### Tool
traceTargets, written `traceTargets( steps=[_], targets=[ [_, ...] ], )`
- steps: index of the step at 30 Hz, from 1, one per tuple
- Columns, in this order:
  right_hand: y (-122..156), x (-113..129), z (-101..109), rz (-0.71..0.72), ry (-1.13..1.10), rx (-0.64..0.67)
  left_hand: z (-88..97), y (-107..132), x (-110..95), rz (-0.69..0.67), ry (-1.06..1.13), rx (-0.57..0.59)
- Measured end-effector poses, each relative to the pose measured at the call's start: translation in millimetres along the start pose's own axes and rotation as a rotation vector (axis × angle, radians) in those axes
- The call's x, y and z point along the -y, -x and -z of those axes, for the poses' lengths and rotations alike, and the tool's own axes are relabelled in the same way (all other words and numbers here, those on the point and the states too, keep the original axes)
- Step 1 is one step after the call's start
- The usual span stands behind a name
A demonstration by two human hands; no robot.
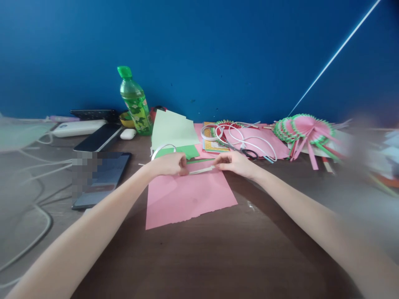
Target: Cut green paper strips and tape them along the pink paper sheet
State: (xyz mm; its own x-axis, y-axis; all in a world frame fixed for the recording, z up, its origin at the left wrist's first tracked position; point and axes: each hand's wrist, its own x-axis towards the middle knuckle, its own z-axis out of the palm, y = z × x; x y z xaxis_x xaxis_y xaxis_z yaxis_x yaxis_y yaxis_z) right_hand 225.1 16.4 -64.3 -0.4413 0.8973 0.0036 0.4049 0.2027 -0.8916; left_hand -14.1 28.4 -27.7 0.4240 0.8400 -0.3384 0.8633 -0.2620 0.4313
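Right now, a narrow, pale, flat strip spans the gap between the two hands, just above or on the upper part of a pink paper sheet with a ragged near edge; whether it touches the sheet is hard to tell. The left hand is curled, its thumb and bent fingers closed on the strip's left end. The right hand pinches the other end between thumb and fingertips, so the strip lies to the left of this hand and to the right of its partner, nearly level, with its right end a little higher in view. The pink sheet lies on a dark brown wooden worktop, mostly on the near side of the hands. Just beyond the left hand are a bright green paper piece and pale mint-green sheets; past the right hand lie black-handled scissors and a looped white cable. Farther right sits a pleated pink, green and white paper fan. To the left, a green plastic bottle stands near a small white rounded case, with a dark flat tablet nearer the left forearm.
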Motion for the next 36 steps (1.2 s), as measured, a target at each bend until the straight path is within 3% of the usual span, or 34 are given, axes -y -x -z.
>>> traceTargets(
  steps=[8, 13, 15, 18, 21, 24, 29, 36],
  targets=[
    [0.9, 1.6, 0.6, 0.027, 0.012, -0.049, 7.9, -2.1, 6.9, -0.069, 0.121, 0.108],
    [2.3, 5.0, 4.8, 0.112, 0.063, -0.136, 17.7, 1.2, 8.4, -0.04, 0.192, 0.081],
    [3.1, 7.4, 7.2, 0.134, 0.072, -0.153, 18.6, 1.7, 8.5, -0.035, 0.197, 0.047],
    [5.3, 13.5, 10.3, 0.164, 0.065, -0.161, 16.5, 1.4, 5.5, -0.023, 0.176, -0.112],
    [8.2, 21.1, 12.1, 0.184, 0.059, -0.154, 13.1, 2.6, -4.4, -0.127, 0.176, -0.25],
    [10.6, 26.9, 12.8, 0.19, 0.057, -0.151, 11.2, 7.1, -17.5, -0.257, 0.185, -0.162],
    [11.7, 30.2, 14.2, 0.19, 0.055, -0.143, 10.9, 14.7, -27.2, -0.234, 0.251, 0.034],
    [12.5, 29.8, 20.3, 0.156, 0.015, -0.13, 12.5, 15.6, -25.0, -0.256, 0.27, 0.007]
  ],
)
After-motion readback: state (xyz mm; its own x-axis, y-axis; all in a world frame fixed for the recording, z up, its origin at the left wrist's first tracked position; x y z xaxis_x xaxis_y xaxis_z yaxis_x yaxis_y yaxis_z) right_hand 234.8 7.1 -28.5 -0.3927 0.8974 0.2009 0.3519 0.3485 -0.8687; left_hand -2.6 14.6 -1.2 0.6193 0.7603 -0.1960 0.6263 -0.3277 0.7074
